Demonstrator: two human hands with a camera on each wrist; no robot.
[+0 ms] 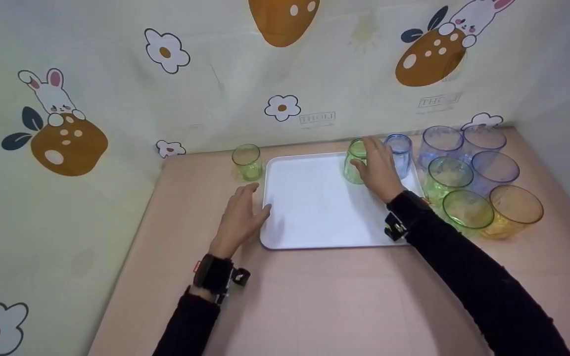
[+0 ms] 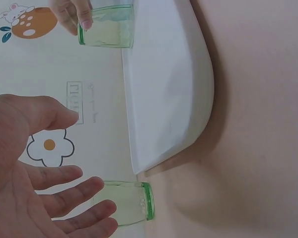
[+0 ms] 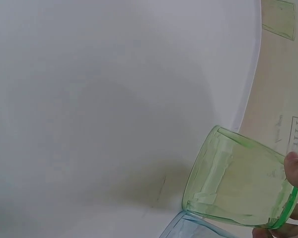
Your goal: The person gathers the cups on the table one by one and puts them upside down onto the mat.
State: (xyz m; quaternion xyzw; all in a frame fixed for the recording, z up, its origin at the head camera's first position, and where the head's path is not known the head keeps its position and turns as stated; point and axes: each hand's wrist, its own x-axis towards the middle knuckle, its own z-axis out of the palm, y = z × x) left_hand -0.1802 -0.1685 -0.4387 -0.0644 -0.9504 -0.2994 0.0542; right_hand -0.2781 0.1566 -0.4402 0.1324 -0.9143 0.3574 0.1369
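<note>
My right hand (image 1: 380, 170) holds a green glass (image 3: 233, 178) by its thick base, thumb on one side and fingers on the other. The glass is upside down at the back right of the white tray (image 1: 314, 212); whether its rim touches the tray I cannot tell. Close beside it on the tray stands a blue glass (image 1: 400, 148), also upside down. My left hand (image 1: 239, 220), fingers spread and holding nothing, hovers by the tray's left edge. Behind it, an upright green glass (image 1: 248, 162) stands on the table, partly hidden by the fingers in the left wrist view.
Right of the tray, several upright glasses crowd together: blue ones (image 1: 441, 141) at the back, green ones (image 1: 451, 173) nearer, and an amber one (image 1: 516, 207) in front. A patterned wall covering (image 1: 225, 99) rises behind the table (image 1: 324, 296).
</note>
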